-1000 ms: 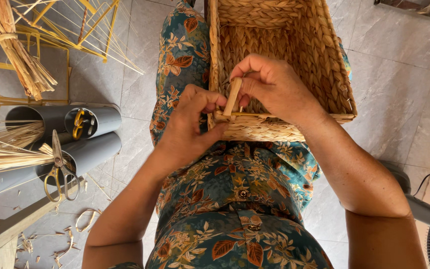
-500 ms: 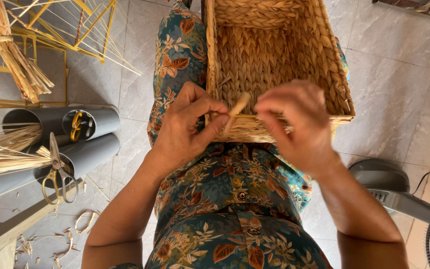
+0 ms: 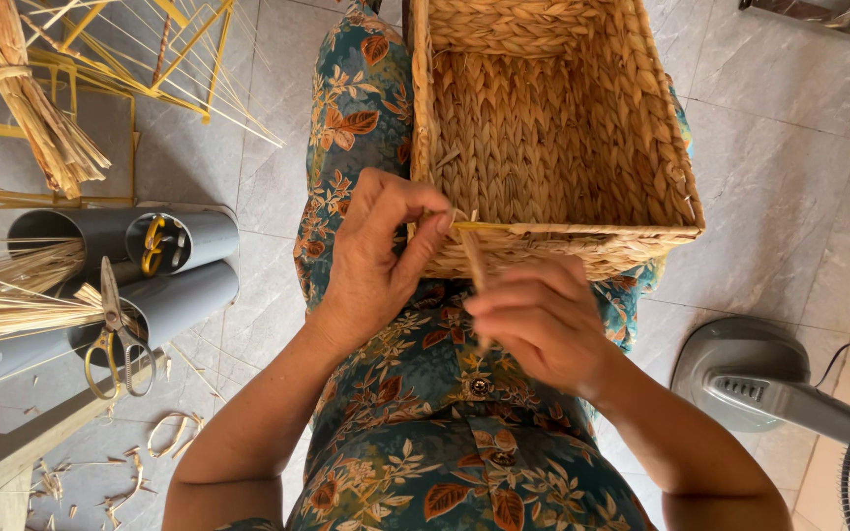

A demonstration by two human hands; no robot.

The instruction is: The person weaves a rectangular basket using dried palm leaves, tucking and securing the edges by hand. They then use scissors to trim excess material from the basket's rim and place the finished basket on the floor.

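Scissors [image 3: 115, 329] lie on grey tubes [image 3: 164, 295] at 9 o'clock. Center, a basket [image 3: 553, 128] rests on the lap. Left hand [image 3: 376, 261] pinches its near rim; right hand [image 3: 543, 324] grips a strand [image 3: 471, 258], seemingly mid-weave. Pulling it snug likely needs steady tension.

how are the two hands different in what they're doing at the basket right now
The left hand sits at the near rim of the rectangular woven straw basket, fingers pinching the rim where a thin tan fibre strand comes out; the right hand is lower, off the basket, over the lap. The left hand looks sharp, the right hand blurred. The left hand's fingers arch open; the right hand's curl closed around the strand. Both are bare and touch that same strand.
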